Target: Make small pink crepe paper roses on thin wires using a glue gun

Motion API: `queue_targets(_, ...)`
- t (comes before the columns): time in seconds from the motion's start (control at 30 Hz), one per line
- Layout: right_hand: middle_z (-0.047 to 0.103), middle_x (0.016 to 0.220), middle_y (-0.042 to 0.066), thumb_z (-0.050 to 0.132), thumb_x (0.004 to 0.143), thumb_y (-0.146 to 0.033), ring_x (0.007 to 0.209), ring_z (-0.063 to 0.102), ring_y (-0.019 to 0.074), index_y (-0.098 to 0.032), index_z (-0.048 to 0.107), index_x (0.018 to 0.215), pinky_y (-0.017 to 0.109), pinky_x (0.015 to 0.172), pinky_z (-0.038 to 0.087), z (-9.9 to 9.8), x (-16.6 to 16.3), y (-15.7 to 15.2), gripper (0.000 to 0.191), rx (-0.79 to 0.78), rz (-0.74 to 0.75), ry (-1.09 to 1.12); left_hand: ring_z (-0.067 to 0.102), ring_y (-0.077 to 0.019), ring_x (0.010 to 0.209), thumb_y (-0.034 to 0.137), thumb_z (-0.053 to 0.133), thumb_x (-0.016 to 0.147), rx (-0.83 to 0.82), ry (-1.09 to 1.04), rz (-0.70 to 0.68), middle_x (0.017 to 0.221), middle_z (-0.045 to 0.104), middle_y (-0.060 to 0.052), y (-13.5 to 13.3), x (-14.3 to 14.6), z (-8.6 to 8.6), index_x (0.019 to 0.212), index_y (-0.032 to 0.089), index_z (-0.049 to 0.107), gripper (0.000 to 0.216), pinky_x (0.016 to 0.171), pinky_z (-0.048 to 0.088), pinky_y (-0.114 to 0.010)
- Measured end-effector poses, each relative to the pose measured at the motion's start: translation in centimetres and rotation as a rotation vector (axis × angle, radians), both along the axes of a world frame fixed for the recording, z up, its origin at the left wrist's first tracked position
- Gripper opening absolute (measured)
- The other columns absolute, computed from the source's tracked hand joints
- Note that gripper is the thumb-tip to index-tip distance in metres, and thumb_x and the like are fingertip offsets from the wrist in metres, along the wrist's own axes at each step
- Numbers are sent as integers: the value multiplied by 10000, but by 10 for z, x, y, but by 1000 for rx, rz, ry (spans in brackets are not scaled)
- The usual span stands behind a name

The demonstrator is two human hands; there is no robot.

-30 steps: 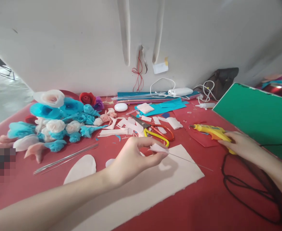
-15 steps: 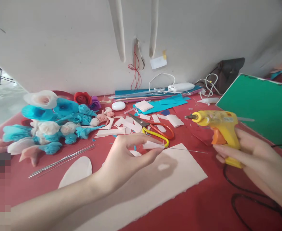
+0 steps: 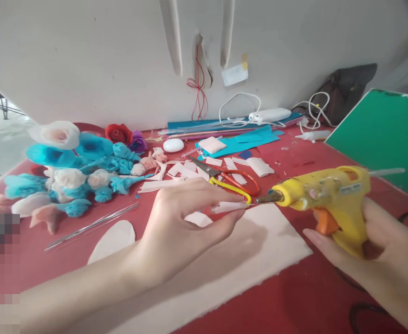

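Between the thumb and fingers of my left hand (image 3: 186, 232) is a small rolled piece of pale pink paper (image 3: 226, 207), pinched at its right end. A thin wire stood out of that end a moment ago; now the nozzle mostly covers it. My right hand (image 3: 381, 264) grips a yellow hot glue gun (image 3: 329, 190) by its handle, a clear glue stick out of its back. The gun's metal nozzle points left, close to the paper's end; whether they touch I cannot tell. Below my left hand lies a large pale pink sheet (image 3: 252, 260).
Crepe paper flowers (image 3: 68, 178) in blue, white and pink pile up at the left, with metal wires (image 3: 92, 227) in front. Scissors (image 3: 224, 175) with red and yellow handles lie among paper scraps (image 3: 186, 171). A green board (image 3: 381, 139) stands at the right.
My right hand has brought the glue gun nearer and its nozzle is now close to the paper's end. My left hand keeps its pinch. The view has shifted slightly.
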State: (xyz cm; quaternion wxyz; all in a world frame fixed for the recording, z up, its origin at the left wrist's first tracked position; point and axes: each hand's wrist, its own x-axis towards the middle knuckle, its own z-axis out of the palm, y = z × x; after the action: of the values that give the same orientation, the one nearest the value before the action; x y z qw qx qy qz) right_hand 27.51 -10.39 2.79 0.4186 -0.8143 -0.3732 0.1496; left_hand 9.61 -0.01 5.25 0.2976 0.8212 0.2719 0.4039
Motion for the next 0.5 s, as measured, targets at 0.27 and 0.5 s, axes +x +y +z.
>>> queue_targets(0.27, 561, 637, -25, 583, 551, -537, 516, 519, 156, -280, 512, 786, 225, 389, 441, -5, 9, -2, 356, -35, 19, -167, 633, -125, 650, 133, 653, 708, 1, -29, 13, 716, 708, 11, 0, 0, -4, 755, 210, 694, 99, 582, 515, -224)
queue_targets(0.5, 571, 650, -15, 599, 546, -518, 530, 514, 164, -276, 518, 803, 238, 414, 426, -7, 7, -2, 363, -53, 3, -169, 637, -129, 661, 121, 655, 704, 33, -31, 0, 720, 709, -1, 1, -1, -5, 760, 197, 695, 102, 596, 511, -221)
